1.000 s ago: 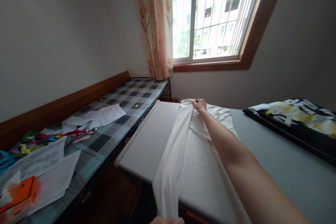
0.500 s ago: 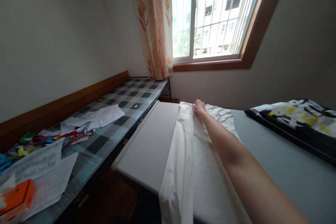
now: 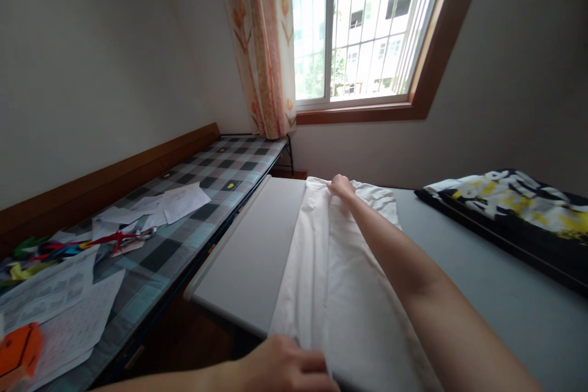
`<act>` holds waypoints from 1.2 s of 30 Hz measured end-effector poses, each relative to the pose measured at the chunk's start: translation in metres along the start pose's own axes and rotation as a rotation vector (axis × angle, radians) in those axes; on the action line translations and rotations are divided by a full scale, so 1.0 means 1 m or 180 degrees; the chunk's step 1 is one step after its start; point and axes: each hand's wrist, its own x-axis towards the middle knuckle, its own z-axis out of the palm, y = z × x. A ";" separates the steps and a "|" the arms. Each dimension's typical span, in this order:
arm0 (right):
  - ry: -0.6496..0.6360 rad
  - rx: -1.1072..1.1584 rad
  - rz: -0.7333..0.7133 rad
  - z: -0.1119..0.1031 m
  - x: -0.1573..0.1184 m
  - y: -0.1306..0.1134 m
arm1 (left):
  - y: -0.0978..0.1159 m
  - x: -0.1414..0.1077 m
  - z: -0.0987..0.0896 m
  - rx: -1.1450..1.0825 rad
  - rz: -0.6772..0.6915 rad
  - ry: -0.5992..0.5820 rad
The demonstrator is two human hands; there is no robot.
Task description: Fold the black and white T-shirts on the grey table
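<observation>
A long white cloth (image 3: 349, 294) lies over the grey table (image 3: 257, 245), with its near end reaching the table's front edge. At its far end my right hand (image 3: 342, 186) pinches the cloth's edge, fingers closed. Low in the view my left hand (image 3: 289, 367) is over the near left part of the cloth, its fingers bent and blurred; whether they grip the cloth I cannot tell. Some creases run lengthwise along the cloth's left side.
A folded black, white and yellow textile (image 3: 514, 208) sits on the table's right. To the left, a checked bed (image 3: 174, 251) bears papers (image 3: 184, 202), colourful strips (image 3: 59, 251) and an orange box (image 3: 21, 352). Beyond are a curtain (image 3: 266, 43) and a barred window (image 3: 362, 30).
My left hand has come into view at the bottom, over the near part of the cloth. My right hand stays at the far end. The whole view has shifted slightly.
</observation>
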 end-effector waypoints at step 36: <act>0.0715 -0.0444 0.0598 -0.041 -0.051 0.156 | -0.208 0.165 -0.040 0.1163 -0.1858 0.0376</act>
